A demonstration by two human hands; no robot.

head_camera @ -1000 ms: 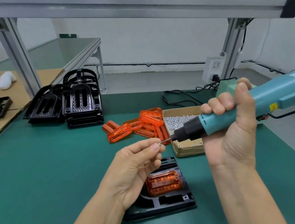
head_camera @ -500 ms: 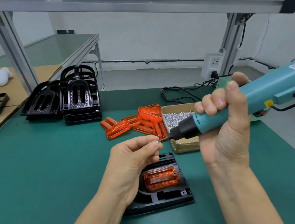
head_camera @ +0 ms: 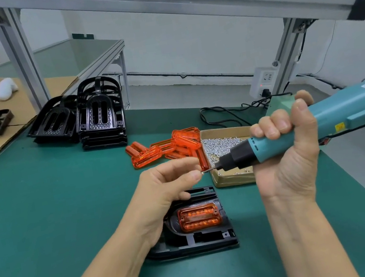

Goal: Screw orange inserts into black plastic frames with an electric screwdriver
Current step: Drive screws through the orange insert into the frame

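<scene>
The right hand (head_camera: 287,156) has dropped slightly over the last second and now holds the teal electric screwdriver (head_camera: 320,121) nearly level above the green bench (head_camera: 43,211), all fingers wrapped round the barrel. The left hand (head_camera: 167,185) has kept its pinch of thumb and forefinger on a small silver screw (head_camera: 203,172), and the driver's bit tip now meets that screw, where a second ago a small gap showed. I judge the screw is being seated on the bit, so driving has not begun for this fastener.

Below the left hand lies the black plastic frame (head_camera: 194,236) flat on the bench, with a translucent orange ribbed insert (head_camera: 199,217) sitting in its recess. Whether any screw already holds it cannot be told. The left wrist covers the frame's left part, so that hand will need to clear or shift before the bit comes down.

Beyond, a loose heap of spare orange inserts (head_camera: 166,148) lies just beside a shallow tan tray of silver screws (head_camera: 224,145), which sits close under the driver's nose. Stacked black frames (head_camera: 98,121) stand further back on the left, well apart from the work. A black power cable (head_camera: 221,116) coils behind the tray near a wall socket (head_camera: 264,80). The driver's own cord trails off right and could drag.
</scene>
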